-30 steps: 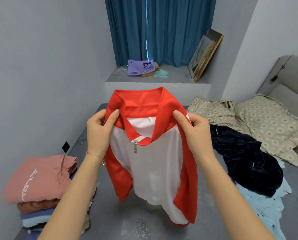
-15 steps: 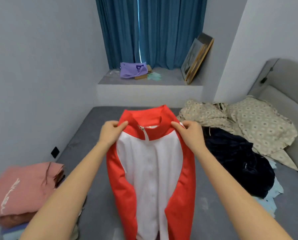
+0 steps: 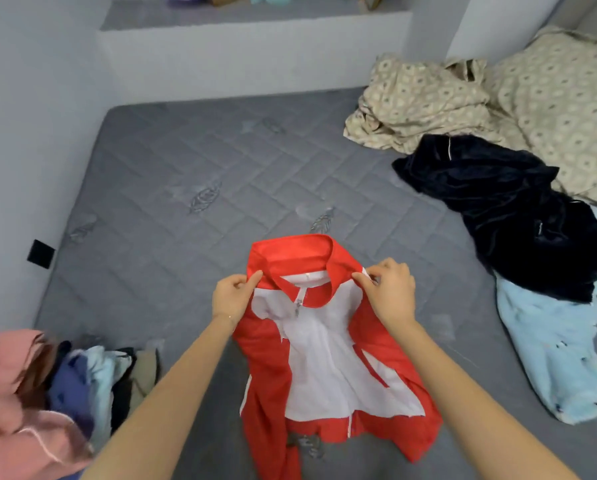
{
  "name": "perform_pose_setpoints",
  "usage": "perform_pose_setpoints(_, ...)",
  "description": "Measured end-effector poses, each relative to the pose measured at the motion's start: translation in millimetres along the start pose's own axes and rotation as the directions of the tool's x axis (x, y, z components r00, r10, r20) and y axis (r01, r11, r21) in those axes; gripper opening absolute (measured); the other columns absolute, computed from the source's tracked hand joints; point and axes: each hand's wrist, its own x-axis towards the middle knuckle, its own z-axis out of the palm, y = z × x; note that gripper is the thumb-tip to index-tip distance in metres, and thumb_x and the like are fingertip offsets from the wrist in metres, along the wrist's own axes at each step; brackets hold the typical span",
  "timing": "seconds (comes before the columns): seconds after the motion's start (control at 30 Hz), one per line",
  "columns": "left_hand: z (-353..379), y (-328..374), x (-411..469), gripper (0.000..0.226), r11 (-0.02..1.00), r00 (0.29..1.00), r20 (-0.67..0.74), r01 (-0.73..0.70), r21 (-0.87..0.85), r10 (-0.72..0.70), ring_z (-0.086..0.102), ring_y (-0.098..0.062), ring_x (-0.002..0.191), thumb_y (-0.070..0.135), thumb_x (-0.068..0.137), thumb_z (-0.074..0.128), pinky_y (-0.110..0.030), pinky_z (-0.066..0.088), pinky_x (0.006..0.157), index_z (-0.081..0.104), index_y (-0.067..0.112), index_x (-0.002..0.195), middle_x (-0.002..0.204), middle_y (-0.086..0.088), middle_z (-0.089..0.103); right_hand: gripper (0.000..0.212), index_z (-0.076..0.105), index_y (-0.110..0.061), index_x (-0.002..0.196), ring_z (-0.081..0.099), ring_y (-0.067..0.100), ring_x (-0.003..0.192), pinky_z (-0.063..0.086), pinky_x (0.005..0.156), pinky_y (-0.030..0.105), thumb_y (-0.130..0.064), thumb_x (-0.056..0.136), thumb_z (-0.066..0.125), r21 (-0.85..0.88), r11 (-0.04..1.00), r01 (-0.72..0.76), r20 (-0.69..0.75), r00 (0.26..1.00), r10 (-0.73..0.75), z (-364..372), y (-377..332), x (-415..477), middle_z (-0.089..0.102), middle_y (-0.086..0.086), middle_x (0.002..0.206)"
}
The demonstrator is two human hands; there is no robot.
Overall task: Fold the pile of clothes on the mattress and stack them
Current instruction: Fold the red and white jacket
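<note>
Red-and-white jacket (image 3: 324,358) on grey mattress (image 3: 193,188); left hand (image 3: 233,296) and right hand (image 3: 388,292) pinch its shoulders beside the collar.

One red-and-white jacket (image 3: 324,358) on one grey mattress (image 3: 203,174), with two hands at its collar, left hand (image 3: 233,299) and right hand (image 3: 390,292). Left of the jacket, one folded stack (image 3: 16,393); right of it, one navy garment (image 3: 532,230), one pale blue garment (image 3: 553,358), one beige bedding heap (image 3: 428,98)

The left forearm (image 3: 172,393) and the right forearm (image 3: 463,393) are seen bare along all of their visible length. A thin, fine bracelet (image 3: 228,317) with a small bright bead is worn at the wrist, just below the left hand (image 3: 233,296).
</note>
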Motion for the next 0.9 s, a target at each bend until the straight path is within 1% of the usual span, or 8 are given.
perform_pose_setpoints(0.13,28.5,-21.3,63.2,0.057,0.999,0.999,0.009,0.043,-0.014,-0.043,0.025,-0.014,0.052,0.034,0.087,0.068,-0.033,0.032,0.054,0.029,0.018,0.049,0.049,0.003,0.024,0.027,0.070,-0.008,0.074,0.051,0.024,0.072,0.033,0.063,0.035,-0.032,0.087,0.070,0.174,0.980,-0.097,0.030,0.995,0.093,49.2,11.4,45.2,0.052,0.003,0.074)
perform_pose_setpoints(0.23,51.0,-32.2,99.3,0.036,0.969,0.994,-0.024,0.099,-0.228,-0.108,0.043,-0.008,0.050,0.025,0.088,0.068,-0.048,0.053,0.072,0.048,0.012,0.062,0.048,0.006,0.042,0.019,0.069,-0.011,0.071,0.057,0.022,0.068,0.041,0.065,0.029,-0.021,0.087,0.071,0.360,0.923,-0.137,0.039,0.991,0.132,79.5,17.1,73.5,0.066,0.009,0.071)
perform_pose_setpoints(0.27,57.1,-36.1,107.4,0.023,0.952,0.995,-0.046,0.073,-0.297,-0.091,0.053,-0.006,0.058,0.021,0.089,0.068,-0.050,0.055,0.082,0.056,0.008,0.073,0.058,0.007,0.055,0.006,0.072,-0.012,0.083,0.062,0.014,0.075,0.046,0.071,0.021,-0.016,0.087,0.071,0.458,0.877,-0.147,0.048,0.989,0.141,89.3,19.0,80.0,0.072,0.009,0.087)
perform_pose_setpoints(0.33,68.0,-49.6,118.1,0.023,0.955,0.997,-0.073,0.003,-0.296,-0.026,0.062,-0.012,0.100,0.017,0.090,0.065,-0.041,0.047,0.100,0.062,0.005,0.109,0.107,-0.005,0.067,0.032,0.066,-0.011,0.118,0.059,0.006,0.101,0.043,0.091,0.014,-0.013,0.086,0.072,0.548,0.822,-0.153,0.039,0.987,0.158,106.6,27.8,88.1,0.064,-0.002,0.119)
perform_pose_setpoints(0.4,75.6,-70.3,117.9,0.040,0.982,0.993,-0.074,-0.097,-0.161,0.086,0.049,-0.018,0.125,0.015,0.091,0.063,-0.031,0.037,0.109,0.054,0.007,0.130,0.134,-0.010,0.053,0.050,0.056,-0.012,0.132,0.047,0.003,0.117,0.034,0.101,0.015,-0.018,0.085,0.073,0.493,0.859,-0.138,0.003,0.988,0.157,122.0,45.6,87.0,0.050,-0.012,0.126)
perform_pose_setpoints(0.53,95.5,-123.6,89.5,0.050,0.952,0.963,0.067,-0.267,0.148,0.260,0.034,-0.018,0.138,0.017,0.090,0.064,-0.024,0.022,0.113,0.049,0.011,0.138,0.146,-0.007,0.043,0.052,0.057,-0.012,0.131,0.045,0.003,0.118,0.023,0.097,0.003,-0.023,0.083,0.075,0.357,0.920,-0.160,0.016,0.986,0.165,146.9,87.4,60.8,0.056,-0.005,0.127)
perform_pose_setpoints(0.7,127.9,-154.5,54.4,0.053,0.895,0.946,0.202,-0.308,0.321,0.253,0.030,-0.023,0.142,0.031,0.091,0.063,-0.049,0.026,0.115,0.047,0.020,0.140,0.149,-0.005,0.040,0.060,0.055,-0.010,0.134,0.049,0.024,0.129,0.033,0.112,0.035,-0.028,0.081,0.078,0.188,0.953,-0.236,0.140,0.967,0.212,159.4,141.2,32.0,0.055,0.007,0.139)
perform_pose_setpoints(0.9,181.7,-153.1,32.9,0.064,0.797,0.919,0.310,-0.372,0.476,0.244,0.006,-0.017,0.148,0.049,0.093,0.052,-0.043,0.001,0.117,0.026,0.034,0.149,0.159,0.003,0.017,0.071,0.049,-0.010,0.139,0.041,0.031,0.136,0.028,0.115,0.046,-0.031,0.078,0.080,0.080,0.984,-0.161,0.207,0.968,0.142,162.5,186.1,16.2,0.048,0.012,0.145)
